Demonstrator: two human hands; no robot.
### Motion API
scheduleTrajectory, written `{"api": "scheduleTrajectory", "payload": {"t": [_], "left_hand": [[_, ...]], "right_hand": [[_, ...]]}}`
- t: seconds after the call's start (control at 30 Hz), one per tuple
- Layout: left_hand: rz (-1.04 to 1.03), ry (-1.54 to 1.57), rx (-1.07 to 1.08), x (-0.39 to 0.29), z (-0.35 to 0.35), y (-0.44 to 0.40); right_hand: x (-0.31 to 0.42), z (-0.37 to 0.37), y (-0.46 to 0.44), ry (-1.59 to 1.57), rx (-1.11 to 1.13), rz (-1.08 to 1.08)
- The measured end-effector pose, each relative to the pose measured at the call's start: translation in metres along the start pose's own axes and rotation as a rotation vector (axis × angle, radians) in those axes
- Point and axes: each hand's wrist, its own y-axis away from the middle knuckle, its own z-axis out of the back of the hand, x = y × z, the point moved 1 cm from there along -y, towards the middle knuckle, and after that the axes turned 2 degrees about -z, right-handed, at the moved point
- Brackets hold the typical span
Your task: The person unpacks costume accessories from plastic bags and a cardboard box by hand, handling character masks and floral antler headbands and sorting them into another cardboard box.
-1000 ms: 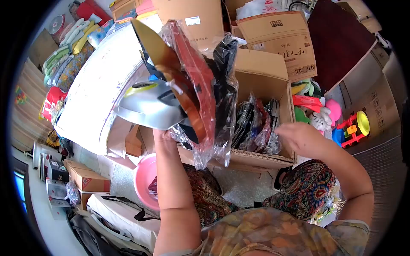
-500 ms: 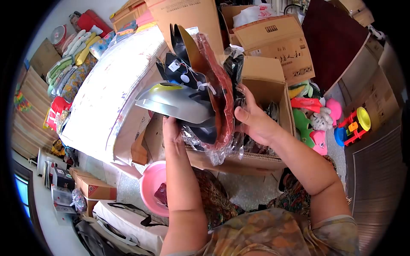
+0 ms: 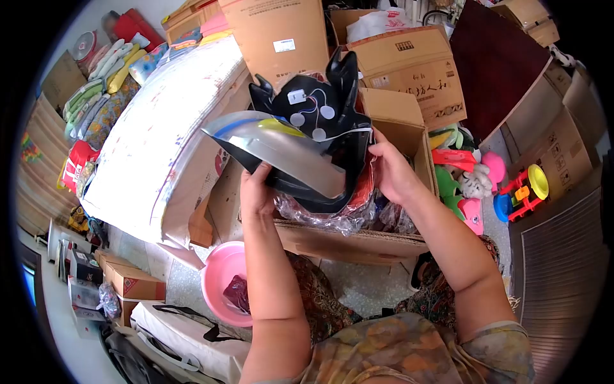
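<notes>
My left hand (image 3: 257, 191) is closed on the lower left edge of a silver toy mask (image 3: 281, 150) with yellow and blue markings. Behind it a black pointed-eared mask (image 3: 348, 105) shows its hollow inside, with white discs, thin wires and a white strap. My right hand (image 3: 393, 171) grips the black mask's right edge, thumb towards me. Both masks overlap above an open cardboard box (image 3: 345, 243). Under them, something red and clear plastic wrapping (image 3: 326, 221) show in the box; how they lie is partly hidden.
Left of the box stands a bed-like surface under a white cover (image 3: 160, 141). A pink basin (image 3: 220, 275) with a dark red item is on the floor. Soft toys (image 3: 474, 182) and a colourful plastic toy (image 3: 526, 192) lie at the right, near more cardboard boxes (image 3: 409, 80).
The held stack has turned and spread, so the black mask's inside now faces me. The red piece and plastic wrapping have gone lower, under the masks. My right hand has shifted slightly right.
</notes>
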Motion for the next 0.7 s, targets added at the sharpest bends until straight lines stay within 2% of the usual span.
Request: {"api": "scheduleTrajectory", "payload": {"t": [0.1, 0.23, 0.3, 0.37, 0.43, 0.47, 0.5, 0.57, 0.6, 0.67, 0.7], "left_hand": [[0.015, 0.002, -0.005, 0.001, 0.002, -0.001], [0.03, 0.066, 0.036, 0.012, 0.02, -0.015], [0.054, 0.168, 0.047, 0.01, 0.013, -0.01], [0.067, 0.19, 0.133, 0.007, 0.02, -0.013], [0.013, 0.27, 0.179, 0.005, 0.02, -0.017], [0.018, 0.356, 0.125, 0.002, 0.024, -0.016], [-0.021, 0.294, -0.073, 0.003, 0.028, -0.021], [-0.089, 0.345, -0.096, 0.0, 0.04, -0.029], [-0.088, 0.407, 0.017, -0.004, 0.045, -0.033], [-0.144, 0.409, -0.05, -0.012, 0.032, -0.023], [-0.203, 0.409, -0.102, -0.018, 0.025, -0.019]], "right_hand": [[0.004, -0.006, -0.004, -0.137, 0.103, -0.033], [0.007, -0.004, -0.02, -0.177, 0.053, -0.072], [0.007, 0.001, -0.033, 0.197, -0.104, -0.079], [0.009, 0.003, -0.048, 0.276, -0.194, -0.054], [0.012, 0.004, -0.063, 0.425, -0.181, 0.006], [0.017, -0.001, -0.065, 0.428, -0.207, -0.011], [0.021, -0.007, -0.065, 0.431, -0.231, -0.03], [0.019, -0.007, -0.068, 0.439, -0.29, 0.012], [0.016, 0.0, -0.075, 0.451, -0.312, 0.017], [0.016, 0.003, -0.072, 0.489, -0.333, -0.01], [0.014, 0.009, -0.07, 0.453, -0.242, -0.026]]}}
